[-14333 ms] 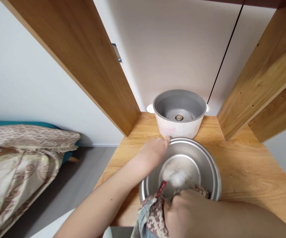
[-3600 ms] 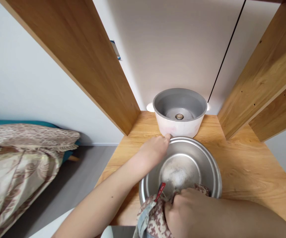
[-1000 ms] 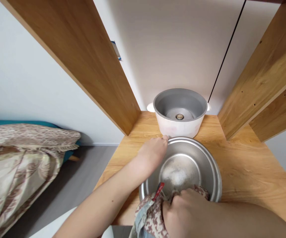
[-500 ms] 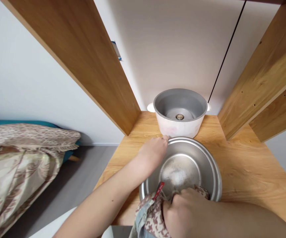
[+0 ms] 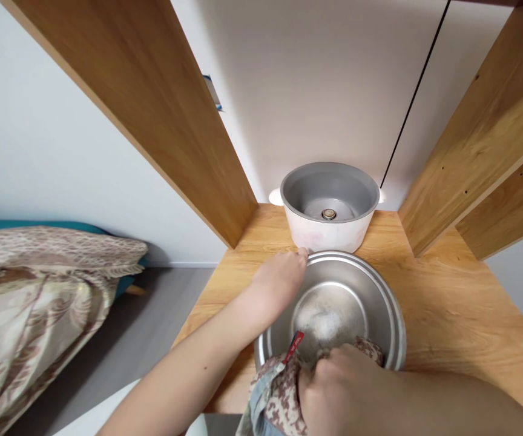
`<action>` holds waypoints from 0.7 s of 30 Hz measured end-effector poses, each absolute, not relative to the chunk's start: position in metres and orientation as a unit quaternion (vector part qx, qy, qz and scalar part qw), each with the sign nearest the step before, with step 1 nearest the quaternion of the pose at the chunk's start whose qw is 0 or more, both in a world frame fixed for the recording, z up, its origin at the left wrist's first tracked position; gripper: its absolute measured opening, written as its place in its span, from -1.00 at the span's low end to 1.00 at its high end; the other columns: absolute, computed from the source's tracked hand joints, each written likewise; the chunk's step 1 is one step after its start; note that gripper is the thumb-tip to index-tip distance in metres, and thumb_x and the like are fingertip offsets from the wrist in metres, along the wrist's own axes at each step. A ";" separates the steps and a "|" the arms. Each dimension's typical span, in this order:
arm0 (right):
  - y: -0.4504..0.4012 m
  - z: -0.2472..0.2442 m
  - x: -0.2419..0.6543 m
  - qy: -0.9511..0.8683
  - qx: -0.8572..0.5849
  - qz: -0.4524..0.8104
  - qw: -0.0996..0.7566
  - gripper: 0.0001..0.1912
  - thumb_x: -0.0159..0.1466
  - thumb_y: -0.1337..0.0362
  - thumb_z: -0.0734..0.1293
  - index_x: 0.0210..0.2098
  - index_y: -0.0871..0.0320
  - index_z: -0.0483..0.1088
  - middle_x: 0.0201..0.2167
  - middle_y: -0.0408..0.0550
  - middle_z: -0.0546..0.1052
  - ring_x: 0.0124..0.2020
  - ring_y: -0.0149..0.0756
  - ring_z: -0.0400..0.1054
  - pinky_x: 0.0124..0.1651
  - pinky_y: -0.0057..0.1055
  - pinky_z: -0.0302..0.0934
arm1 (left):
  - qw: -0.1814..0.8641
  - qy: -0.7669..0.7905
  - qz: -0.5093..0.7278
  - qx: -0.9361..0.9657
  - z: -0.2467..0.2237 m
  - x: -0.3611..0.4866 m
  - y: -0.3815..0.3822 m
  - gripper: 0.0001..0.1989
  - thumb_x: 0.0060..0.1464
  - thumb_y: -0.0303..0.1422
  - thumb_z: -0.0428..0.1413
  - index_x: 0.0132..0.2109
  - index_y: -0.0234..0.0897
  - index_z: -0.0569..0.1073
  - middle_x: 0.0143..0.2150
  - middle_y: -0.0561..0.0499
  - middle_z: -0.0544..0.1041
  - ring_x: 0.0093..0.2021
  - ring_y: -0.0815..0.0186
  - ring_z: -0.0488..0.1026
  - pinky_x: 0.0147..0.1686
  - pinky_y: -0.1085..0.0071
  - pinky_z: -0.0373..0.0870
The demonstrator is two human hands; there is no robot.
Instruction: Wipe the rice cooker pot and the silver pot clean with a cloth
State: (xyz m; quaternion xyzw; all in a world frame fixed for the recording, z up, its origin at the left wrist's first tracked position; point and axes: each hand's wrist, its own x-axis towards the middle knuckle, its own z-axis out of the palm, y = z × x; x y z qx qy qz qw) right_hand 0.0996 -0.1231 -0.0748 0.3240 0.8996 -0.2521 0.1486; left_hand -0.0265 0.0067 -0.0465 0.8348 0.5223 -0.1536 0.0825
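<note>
A round metal pot (image 5: pixel 329 309) stands on the wooden tabletop, its inside facing up with worn, whitish marks on the bottom. At its far left edge my left hand (image 5: pixel 282 275) is closed on the rim. My right hand (image 5: pixel 338 387) is closed on a brown-and-white patterned cloth (image 5: pixel 284 402) and presses it inside the near part of the pot. A red tag sticks up from the cloth, and a grey-blue piece of it hangs over the near rim. My hand hides part of the cloth and the near wall.
Behind the pot stands a white rice cooker body (image 5: pixel 329 233) with a grey inside and a small metal disc. Wooden posts (image 5: pixel 198 151) rise left and right of the tabletop (image 5: pixel 461 321). At left, a patterned blanket (image 5: pixel 39 315) covers a blue seat.
The cloth and its red tag have shifted very slightly with my right hand. My left hand, the pot and the rice cooker look the same.
</note>
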 end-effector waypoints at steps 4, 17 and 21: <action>-0.123 -0.073 0.103 0.905 0.317 -0.254 0.129 -0.60 0.58 -0.02 0.50 0.15 0.18 0.73 -0.01 0.09 0.82 -0.26 -0.09 0.66 -0.36 -0.22 0.20 | 0.093 0.529 -0.162 0.828 -0.042 -0.024 0.005 -0.62 0.46 -0.67 0.10 0.31 -0.47 0.55 0.12 -0.40 0.80 0.19 -0.10 0.80 0.16 0.19 0.64; -0.125 -0.077 0.100 0.899 0.325 -0.265 0.123 -0.47 0.61 -0.14 0.41 0.09 0.24 0.73 -0.05 0.17 0.82 -0.26 -0.02 0.68 -0.39 -0.14 0.09 | 0.090 0.525 -0.178 0.827 -0.046 -0.025 0.008 -0.60 0.47 -0.67 0.14 0.36 -0.48 0.54 0.15 -0.42 0.79 0.24 -0.09 0.81 0.22 0.12 0.67; -0.125 -0.081 0.104 0.901 0.332 -0.266 0.088 -0.58 0.62 -0.08 0.42 0.05 0.16 0.72 -0.05 0.07 0.82 -0.22 -0.07 0.69 -0.38 -0.15 0.06 | 0.096 0.526 -0.144 0.832 -0.048 -0.027 0.008 -0.62 0.42 -0.68 0.15 0.28 -0.43 0.56 0.08 -0.33 0.80 0.16 -0.06 0.81 0.16 0.18 0.66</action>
